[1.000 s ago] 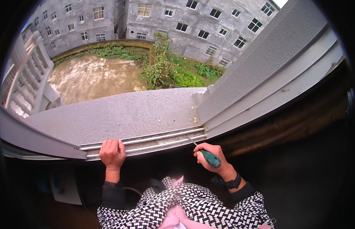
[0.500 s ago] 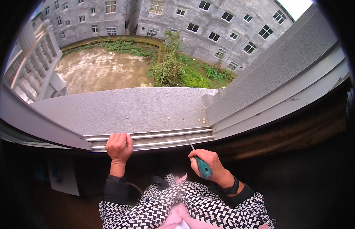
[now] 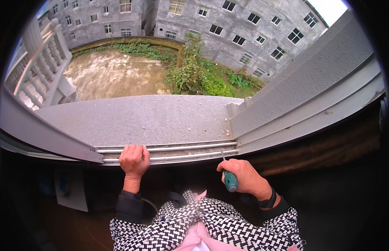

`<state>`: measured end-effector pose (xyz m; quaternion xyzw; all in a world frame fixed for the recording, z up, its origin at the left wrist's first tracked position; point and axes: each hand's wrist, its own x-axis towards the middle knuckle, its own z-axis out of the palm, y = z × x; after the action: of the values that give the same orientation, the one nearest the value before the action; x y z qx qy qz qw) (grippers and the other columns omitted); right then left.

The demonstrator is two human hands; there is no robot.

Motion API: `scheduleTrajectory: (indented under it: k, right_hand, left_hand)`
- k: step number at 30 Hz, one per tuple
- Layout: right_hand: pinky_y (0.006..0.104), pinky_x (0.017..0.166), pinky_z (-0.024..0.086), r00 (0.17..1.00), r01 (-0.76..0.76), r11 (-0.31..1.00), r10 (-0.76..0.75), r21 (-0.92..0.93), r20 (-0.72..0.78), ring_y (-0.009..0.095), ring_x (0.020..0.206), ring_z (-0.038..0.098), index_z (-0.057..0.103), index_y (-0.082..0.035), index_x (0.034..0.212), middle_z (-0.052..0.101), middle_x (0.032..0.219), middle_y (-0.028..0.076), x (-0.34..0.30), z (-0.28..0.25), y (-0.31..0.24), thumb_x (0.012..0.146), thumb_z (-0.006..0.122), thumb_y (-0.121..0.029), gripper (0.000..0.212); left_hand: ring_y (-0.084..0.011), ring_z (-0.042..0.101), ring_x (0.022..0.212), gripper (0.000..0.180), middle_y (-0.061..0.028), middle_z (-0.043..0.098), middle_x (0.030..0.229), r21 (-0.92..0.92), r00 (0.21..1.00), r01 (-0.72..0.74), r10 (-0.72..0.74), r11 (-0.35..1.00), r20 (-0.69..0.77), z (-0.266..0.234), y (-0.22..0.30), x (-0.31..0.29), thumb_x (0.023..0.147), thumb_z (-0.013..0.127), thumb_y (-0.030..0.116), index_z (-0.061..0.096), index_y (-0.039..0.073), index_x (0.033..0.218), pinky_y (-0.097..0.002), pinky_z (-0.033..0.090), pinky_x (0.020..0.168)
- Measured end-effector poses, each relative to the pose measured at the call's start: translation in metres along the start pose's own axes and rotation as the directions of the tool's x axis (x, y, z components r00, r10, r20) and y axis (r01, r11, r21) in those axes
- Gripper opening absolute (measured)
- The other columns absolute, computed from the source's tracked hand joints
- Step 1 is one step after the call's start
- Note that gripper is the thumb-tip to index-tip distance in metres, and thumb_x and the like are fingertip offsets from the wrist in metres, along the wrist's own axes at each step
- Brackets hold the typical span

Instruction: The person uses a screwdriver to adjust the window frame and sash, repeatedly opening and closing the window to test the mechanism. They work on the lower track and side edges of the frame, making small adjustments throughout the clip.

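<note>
One hand is closed on a tool: the right hand (image 3: pixel 246 176) wraps its fingers firmly round the green handle of a screwdriver (image 3: pixel 231 181), whose rounded grey-tipped butt sticks out below the fist, toward the person. The left hand (image 3: pixel 134 160) is curled into a loose fist, knuckles up; its fingertips are hidden, so whether it grips anything cannot be told. It lies over the window track (image 3: pixel 190 153), covering a stretch of both white rails near the left end of the exposed part.

The right forearm comes in from the lower right and slants up and to the left, with a black band (image 3: pixel 269 201) at the wrist. The left forearm rises almost straight from below, a dark cuff (image 3: pixel 129 206) behind the wrist. Both sleeves are in a black-and-white pattern.

The screwdriver's thin metal shank points up and slightly left from the right hand, reaching the track near its right end; the tip is too small to make out clearly. The track runs just beyond the right fist and under the left one, with dirt between its rails. Past it lies a rough grey ledge (image 3: pixel 136 121).
</note>
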<state>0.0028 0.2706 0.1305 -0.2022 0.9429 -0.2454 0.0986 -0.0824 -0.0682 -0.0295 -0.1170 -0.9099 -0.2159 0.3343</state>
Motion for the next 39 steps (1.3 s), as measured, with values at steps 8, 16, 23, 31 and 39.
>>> scheduleTrajectory:
  k: [8, 16, 23, 31, 39]
  right_hand:
    - [0.0432, 0.07, 0.055, 0.987, -0.01, 0.987, -0.016, 0.16, 0.157, 0.038, 0.077, 0.07, 0.069, -0.008, 0.087, 0.071, 0.078, 0.014, 0.063, -0.017, -0.004, 0.074, 0.073, -0.011, 0.014]
    - [0.0457, 0.07, 0.053, 0.978, -0.143, 0.986, 0.128, 0.083, 0.164, 0.042, 0.077, 0.068, 0.07, -0.004, 0.08, 0.07, 0.078, 0.018, 0.091, -0.044, -0.002, 0.077, 0.067, -0.014, 0.011]
    - [0.0486, 0.067, 0.052, 0.985, 0.001, 0.982, -0.034, 0.189, 0.17, 0.045, 0.075, 0.065, 0.068, -0.002, 0.076, 0.068, 0.076, 0.023, 0.131, -0.013, -0.013, 0.077, 0.066, -0.015, 0.014]
    - [0.043, 0.063, 0.052, 0.959, -0.037, 0.997, 0.015, 0.07, 0.284, 0.037, 0.066, 0.065, 0.069, -0.003, 0.078, 0.066, 0.07, 0.019, 0.141, -0.029, -0.033, 0.077, 0.066, -0.014, 0.011]
    - [0.044, 0.06, 0.049, 0.952, 0.101, 0.981, -0.144, 0.165, 0.272, 0.033, 0.058, 0.06, 0.065, 0.001, 0.073, 0.061, 0.065, 0.021, 0.193, 0.018, -0.072, 0.077, 0.066, -0.015, 0.016]
  left_hand:
    - [-0.0268, 0.056, 0.064, 0.014, -0.0056, 0.055, 0.067, -0.014, 1.0, -0.004, 0.004, 1.0, -0.01, -0.002, 0.0, 0.0, 0.08, 0.07, 0.011, 0.06, 0.01, 0.07, -0.0391, 0.046, 0.055]
    - [-0.0258, 0.057, 0.064, 0.013, -0.0049, 0.055, 0.067, -0.017, 1.0, 0.011, -0.011, 1.0, -0.019, -0.004, 0.0, 0.001, 0.079, 0.07, 0.011, 0.06, 0.011, 0.07, -0.0384, 0.046, 0.056]
    - [-0.0256, 0.057, 0.064, 0.015, -0.0048, 0.055, 0.067, -0.017, 1.0, 0.01, -0.01, 1.0, -0.019, -0.006, 0.001, 0.002, 0.079, 0.07, 0.013, 0.06, 0.011, 0.069, -0.0384, 0.046, 0.056]
    - [-0.0263, 0.057, 0.064, 0.015, -0.005, 0.056, 0.067, -0.014, 0.999, 0.036, -0.036, 0.999, -0.01, -0.008, 0.001, 0.001, 0.079, 0.07, 0.013, 0.06, 0.011, 0.069, -0.0385, 0.047, 0.057]
    - [-0.0268, 0.059, 0.066, 0.01, -0.0054, 0.058, 0.07, -0.084, 0.998, 0.064, -0.066, 0.994, -0.019, -0.01, -0.001, 0.001, 0.08, 0.07, 0.012, 0.063, 0.011, 0.073, -0.039, 0.049, 0.059]
